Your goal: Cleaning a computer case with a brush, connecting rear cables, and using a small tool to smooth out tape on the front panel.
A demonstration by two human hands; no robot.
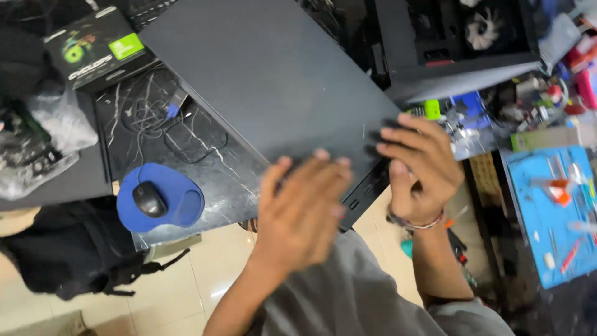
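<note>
A large dark flat panel (273, 81) lies on the marbled black desk (205, 180), its long axis running diagonally from the upper left down to the lower right, with its near corner jutting past the desk edge toward the person. The left hand (301, 208) lies flat on that near corner, fingers stretched out and close together, blurred. The right hand (420, 165) curls over the panel's right edge, fingers bent around it in a grip. Left of the panel sit a tangle of thin cable (152, 118), a black mouse (149, 199) on a blue mouse pad (183, 205), and a black box with green print (99, 46). A blue mat (547, 218) with small tools lies well off to the right.
</note>
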